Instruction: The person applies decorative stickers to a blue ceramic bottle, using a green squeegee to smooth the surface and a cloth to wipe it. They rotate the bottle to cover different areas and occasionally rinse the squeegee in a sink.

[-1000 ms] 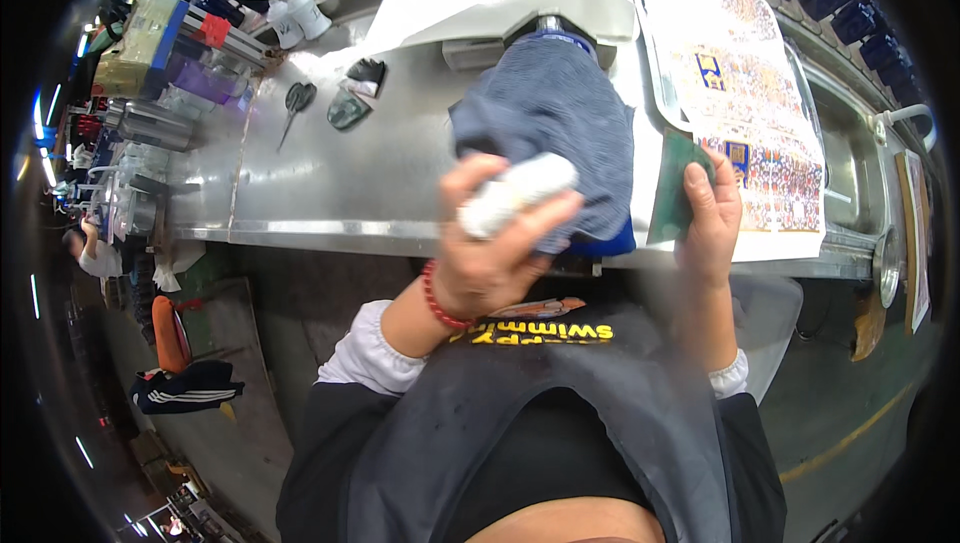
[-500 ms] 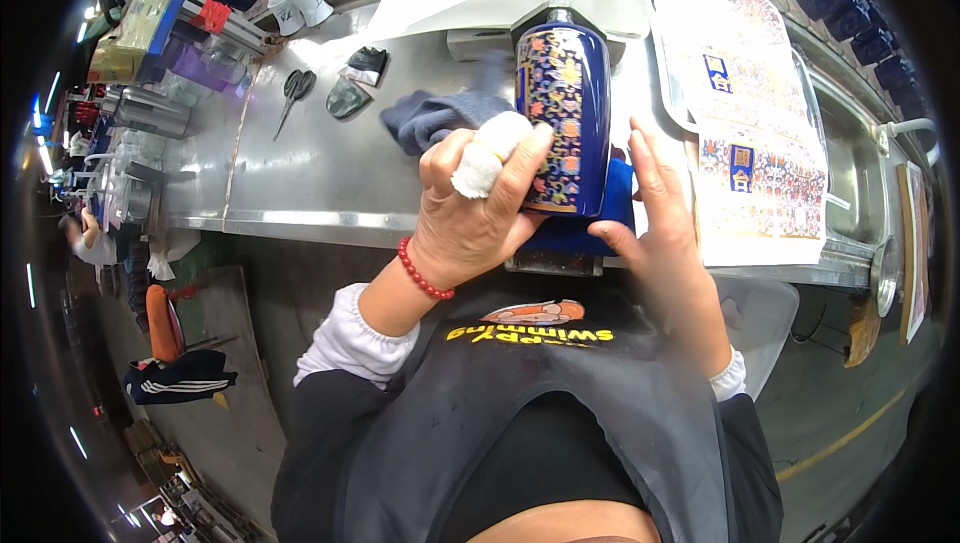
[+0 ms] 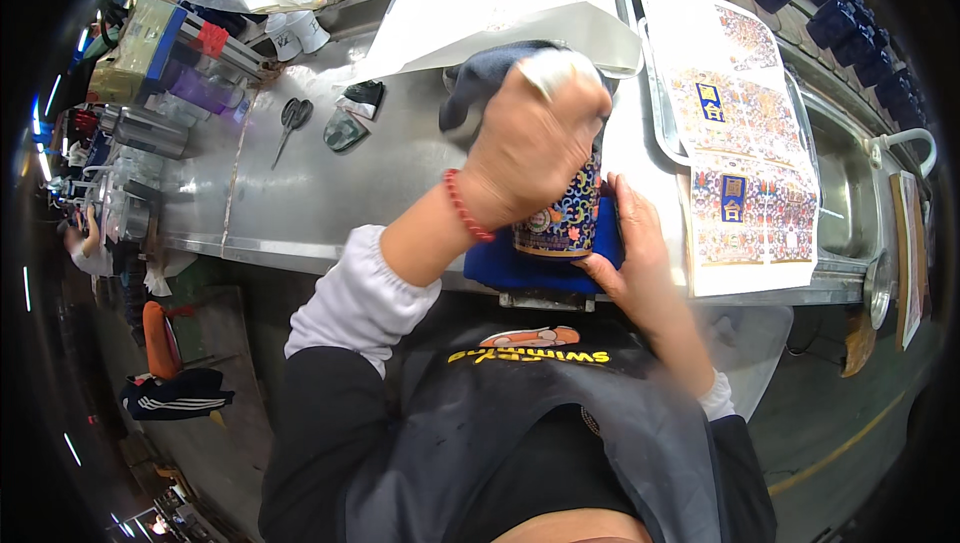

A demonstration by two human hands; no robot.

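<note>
1. Centre of frame: left hand (image 3: 540, 143) clamped on white wad (image 3: 553, 70), over patterned bottle (image 3: 565, 226); light, even pressure should suit
2. Right hand (image 3: 640, 258), fingers and thumb apart beside its base, should brace it

Bold yellow Latin lettering stands on the chest of the dark apron (image 3: 445, 433), upside down in this view and next to an orange-and-white cartoon print. On the colourfully patterned sheets (image 3: 755, 278) at the right, two blue upright panels each carry a pair of large yellow Chinese characters, stacked one above the other. Low on the patterned bottle (image 3: 556, 235) sits a line of print too small to read. The white cups (image 3: 309, 31) bear dark marks, also illegible.
</note>
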